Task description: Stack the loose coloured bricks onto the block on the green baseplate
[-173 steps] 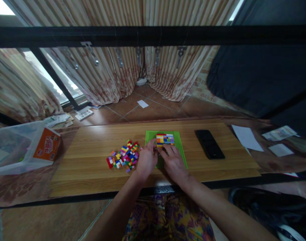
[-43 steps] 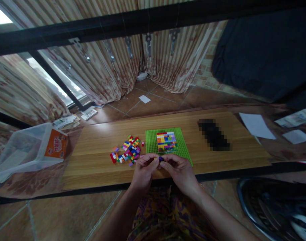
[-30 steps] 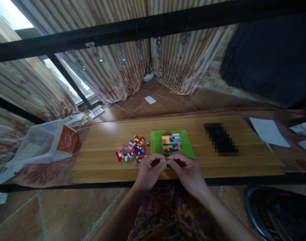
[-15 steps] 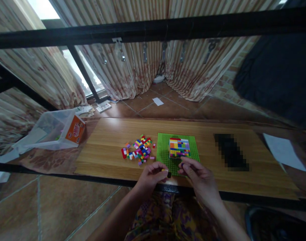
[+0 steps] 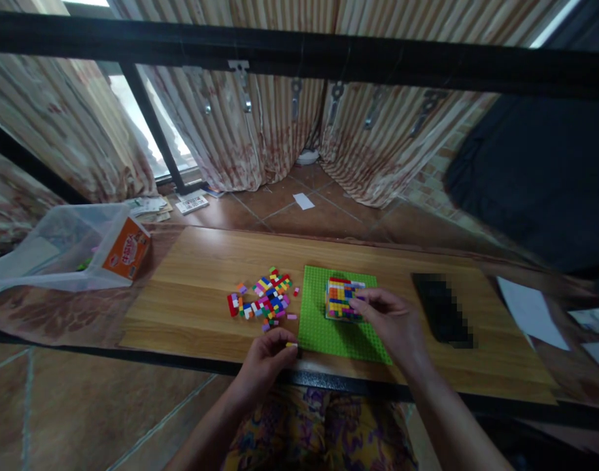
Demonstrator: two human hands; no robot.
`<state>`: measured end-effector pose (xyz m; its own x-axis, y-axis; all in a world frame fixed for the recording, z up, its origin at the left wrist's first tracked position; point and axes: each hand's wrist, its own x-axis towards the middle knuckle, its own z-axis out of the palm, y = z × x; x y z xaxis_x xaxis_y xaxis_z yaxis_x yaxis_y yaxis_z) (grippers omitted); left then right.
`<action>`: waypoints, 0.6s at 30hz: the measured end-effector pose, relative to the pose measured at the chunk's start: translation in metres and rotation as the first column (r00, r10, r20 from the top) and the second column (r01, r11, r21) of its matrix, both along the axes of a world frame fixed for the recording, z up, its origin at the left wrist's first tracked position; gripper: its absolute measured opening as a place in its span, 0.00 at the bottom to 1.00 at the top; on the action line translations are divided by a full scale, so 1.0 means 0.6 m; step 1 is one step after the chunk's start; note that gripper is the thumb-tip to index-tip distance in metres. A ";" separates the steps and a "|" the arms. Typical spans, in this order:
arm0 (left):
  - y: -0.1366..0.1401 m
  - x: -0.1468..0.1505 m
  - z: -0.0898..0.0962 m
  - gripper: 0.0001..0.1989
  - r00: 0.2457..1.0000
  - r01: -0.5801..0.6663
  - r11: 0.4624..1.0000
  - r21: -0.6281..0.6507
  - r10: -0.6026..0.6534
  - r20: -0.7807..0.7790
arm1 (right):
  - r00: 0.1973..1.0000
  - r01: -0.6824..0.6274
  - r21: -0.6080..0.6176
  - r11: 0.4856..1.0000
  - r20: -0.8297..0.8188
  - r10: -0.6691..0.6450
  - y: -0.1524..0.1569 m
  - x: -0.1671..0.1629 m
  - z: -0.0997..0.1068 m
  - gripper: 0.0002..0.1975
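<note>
My left hand (image 5: 269, 356) is closed in a pinch on a small yellow toy brick (image 5: 291, 345), near the table's front edge, left of the green baseplate (image 5: 314, 333). On that baseplate stands a block built from multicoloured toy bricks (image 5: 339, 297), with rows of several colours on top. My right hand (image 5: 390, 320) reaches over the block's right side, thumb and fingertips pressed together at its top. Whatever sits between those fingertips is hidden. Left of the baseplate lies a loose pile of toy bricks (image 5: 270, 297) in mixed colours.
A clear plastic bin (image 5: 78, 278) with an orange label stands at the left. To the right are a dark pixelated rectangle (image 5: 441, 309) and white paper (image 5: 532, 311) on the wooden tabletop (image 5: 191, 288). A black bar with hooks (image 5: 280, 55) crosses in front of curtains.
My right hand has moved forward from the baseplate's near part onto the brick block. My left hand has shifted left, still holding the yellow brick. The camera view has turned slightly.
</note>
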<state>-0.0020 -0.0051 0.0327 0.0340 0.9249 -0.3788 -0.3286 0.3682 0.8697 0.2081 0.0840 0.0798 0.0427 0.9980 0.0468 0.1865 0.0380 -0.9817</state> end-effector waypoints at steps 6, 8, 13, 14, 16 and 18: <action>0.003 0.000 0.007 0.12 1.000 -0.019 1.000 -0.009 0.019 -0.015 | 0.989 -0.079 -0.012 0.997 0.125 0.080 0.061 -0.009 -0.019 0.10; 0.003 0.000 0.009 0.12 1.000 -0.012 1.000 -0.006 0.012 0.004 | 0.974 -0.118 -0.012 0.993 0.192 0.118 0.075 -0.009 -0.021 0.10; 0.006 0.000 0.010 0.11 0.998 -0.022 1.000 -0.003 0.022 0.053 | 0.847 -0.272 0.090 0.958 0.494 0.194 0.093 -0.009 -0.009 0.10; 0.006 -0.001 0.010 0.11 0.999 -0.019 1.000 0.001 0.018 0.051 | 0.805 -0.324 0.101 0.941 0.552 0.218 0.095 -0.010 -0.005 0.10; 0.007 -0.002 0.008 0.11 0.999 0.002 1.000 0.010 -0.002 0.044 | 0.723 -0.415 0.099 0.904 0.640 0.261 0.098 -0.012 0.001 0.11; 0.007 -0.003 0.005 0.11 0.999 0.022 1.000 0.015 -0.023 0.048 | 0.654 -0.475 0.089 0.876 0.702 0.283 0.100 -0.014 0.005 0.11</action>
